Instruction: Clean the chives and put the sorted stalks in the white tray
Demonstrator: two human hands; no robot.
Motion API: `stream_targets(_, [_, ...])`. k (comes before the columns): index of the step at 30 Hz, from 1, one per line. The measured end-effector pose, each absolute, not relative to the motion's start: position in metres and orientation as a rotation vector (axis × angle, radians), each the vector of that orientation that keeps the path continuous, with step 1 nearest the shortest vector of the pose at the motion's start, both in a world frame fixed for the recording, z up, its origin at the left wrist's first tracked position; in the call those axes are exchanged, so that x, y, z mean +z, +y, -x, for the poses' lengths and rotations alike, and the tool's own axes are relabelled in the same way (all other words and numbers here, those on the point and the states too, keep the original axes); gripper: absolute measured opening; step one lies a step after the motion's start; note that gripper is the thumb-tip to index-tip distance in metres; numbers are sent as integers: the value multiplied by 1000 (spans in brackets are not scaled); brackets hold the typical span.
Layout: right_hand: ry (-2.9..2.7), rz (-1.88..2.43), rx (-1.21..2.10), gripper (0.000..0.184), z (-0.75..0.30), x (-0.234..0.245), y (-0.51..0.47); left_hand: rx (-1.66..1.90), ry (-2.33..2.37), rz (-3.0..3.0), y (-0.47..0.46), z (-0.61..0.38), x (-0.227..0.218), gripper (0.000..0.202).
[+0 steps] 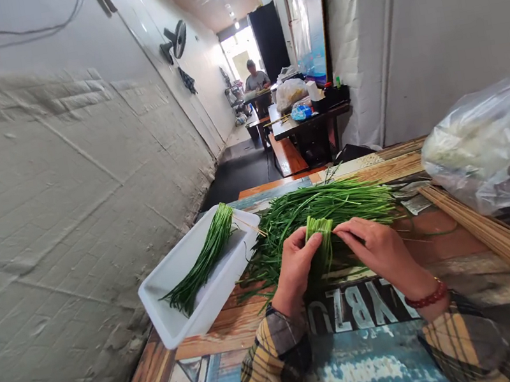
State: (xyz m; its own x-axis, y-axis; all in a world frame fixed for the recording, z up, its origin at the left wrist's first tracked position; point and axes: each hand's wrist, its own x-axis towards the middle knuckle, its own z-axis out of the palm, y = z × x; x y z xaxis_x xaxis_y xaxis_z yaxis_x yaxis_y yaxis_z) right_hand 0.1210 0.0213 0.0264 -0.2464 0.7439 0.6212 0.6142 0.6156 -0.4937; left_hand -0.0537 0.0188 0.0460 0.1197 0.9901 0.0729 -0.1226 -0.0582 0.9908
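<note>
My left hand (297, 266) is closed round a small bunch of green chives (320, 232), its pale cut ends lined up at the top. At the bunch's right edge, the thumb and fingertips of my right hand (380, 250) pinch a thin bamboo skewer, mostly hidden by the fingers. Just behind both hands lies a large loose pile of chives (329, 200) on the table. To the left, a white tray (176, 334) holds one bunch of skewered chives (208, 260), with thin sticks (246, 223) poking out to the right over the rim.
A bundle of bamboo skewers (495, 237) lies on the patterned wooden table (231, 343) at right. Behind it sits a clear plastic bag (494, 146) with pale contents. Farther off, a person (257, 79) sits near another table (290, 124) loaded with bags. A brick-patterned wall (44, 205) runs along the left.
</note>
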Motion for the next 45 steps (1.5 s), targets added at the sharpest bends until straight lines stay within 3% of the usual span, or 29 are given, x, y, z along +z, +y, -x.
stream_targets(9, [-1879,1045,207,12,-122,20,26,1159,1004,-1151,30,42,47,32])
stream_targets(45, [-1877,1095,191,19,-116,17,21,1250,1072,-1324,31,53,34,35])
